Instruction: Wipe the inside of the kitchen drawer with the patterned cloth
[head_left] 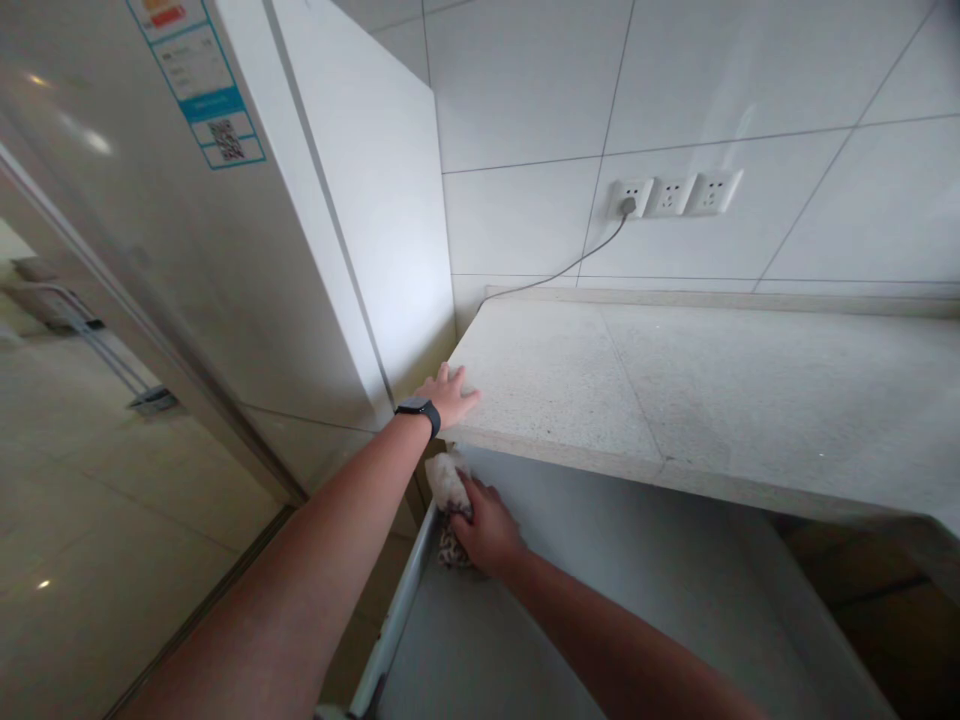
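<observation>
My left hand lies flat with fingers stretched out on the near left corner of the pale speckled countertop; a black watch sits on its wrist. Below the counter edge, my right hand is closed around a crumpled white and brown patterned cloth, pressing it against the grey cabinet front close to its left edge.
A tall white fridge with a blue-edged label stands just left of the counter. A row of wall sockets on the tiled wall has a grey cable plugged in, running down behind the fridge. Glossy tiled floor lies to the left.
</observation>
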